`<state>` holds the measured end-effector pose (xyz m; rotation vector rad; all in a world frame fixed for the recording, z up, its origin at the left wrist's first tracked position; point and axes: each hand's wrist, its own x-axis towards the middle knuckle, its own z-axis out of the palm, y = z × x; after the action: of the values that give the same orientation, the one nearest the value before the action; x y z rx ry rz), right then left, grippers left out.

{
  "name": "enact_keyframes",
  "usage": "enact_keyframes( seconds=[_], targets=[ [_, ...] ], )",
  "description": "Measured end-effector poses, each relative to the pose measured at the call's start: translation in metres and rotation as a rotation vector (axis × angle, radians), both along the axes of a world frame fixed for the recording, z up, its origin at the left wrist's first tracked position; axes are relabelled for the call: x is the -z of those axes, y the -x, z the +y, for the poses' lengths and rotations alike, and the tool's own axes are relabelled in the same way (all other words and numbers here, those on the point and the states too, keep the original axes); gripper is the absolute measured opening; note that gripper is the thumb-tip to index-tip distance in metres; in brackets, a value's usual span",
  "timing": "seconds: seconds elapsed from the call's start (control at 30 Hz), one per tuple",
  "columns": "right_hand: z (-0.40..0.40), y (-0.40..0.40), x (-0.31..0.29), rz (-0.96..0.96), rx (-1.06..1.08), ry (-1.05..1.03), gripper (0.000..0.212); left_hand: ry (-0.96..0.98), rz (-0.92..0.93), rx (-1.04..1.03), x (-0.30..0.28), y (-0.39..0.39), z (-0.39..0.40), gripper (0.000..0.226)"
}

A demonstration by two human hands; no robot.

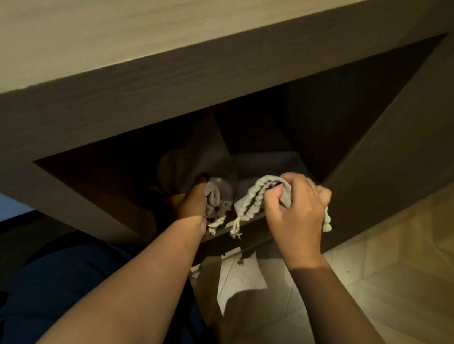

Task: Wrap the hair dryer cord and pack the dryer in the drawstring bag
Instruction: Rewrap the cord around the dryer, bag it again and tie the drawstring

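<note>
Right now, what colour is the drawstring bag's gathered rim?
Light beige-grey, with pale tasselled cords; the drawstring bag shows best in the head view.

A dim wooden desk (152,32) with a dark open compartment (327,121) stands over pale tiled floor (411,254).

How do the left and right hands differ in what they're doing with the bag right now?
The left hand reaches deeper into the dark cabinet opening, fingers pointing inward around a bunched part of the drawstring bag; the right hand sits nearer the opening's edge in brighter light. The right hand is a closed fist pinching the gathered rim, with a tasselled cord end hanging beside it; the left hand's grip is largely shadowed. Both touch the same bag.
</note>
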<state>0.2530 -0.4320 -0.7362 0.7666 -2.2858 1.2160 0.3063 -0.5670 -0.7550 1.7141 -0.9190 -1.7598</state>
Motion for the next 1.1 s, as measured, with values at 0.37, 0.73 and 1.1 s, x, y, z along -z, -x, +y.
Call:
enact_keyframes(
  seconds=[0.37,0.73,1.1],
  targets=[
    [-0.006,-0.009,-0.051,0.035,0.035,0.145,0.016,0.016,0.015,0.191,-0.006,-0.015,0.002,0.053],
    [0.006,-0.035,-0.113,0.054,-0.057,0.069,0.010,0.271,0.049,0.356,-0.070,-0.063,0.043,0.042],
    [0.009,-0.077,-0.194,0.114,-0.267,0.073,0.014,0.713,0.365,0.507,-0.144,-0.136,0.065,0.030]
  ],
)
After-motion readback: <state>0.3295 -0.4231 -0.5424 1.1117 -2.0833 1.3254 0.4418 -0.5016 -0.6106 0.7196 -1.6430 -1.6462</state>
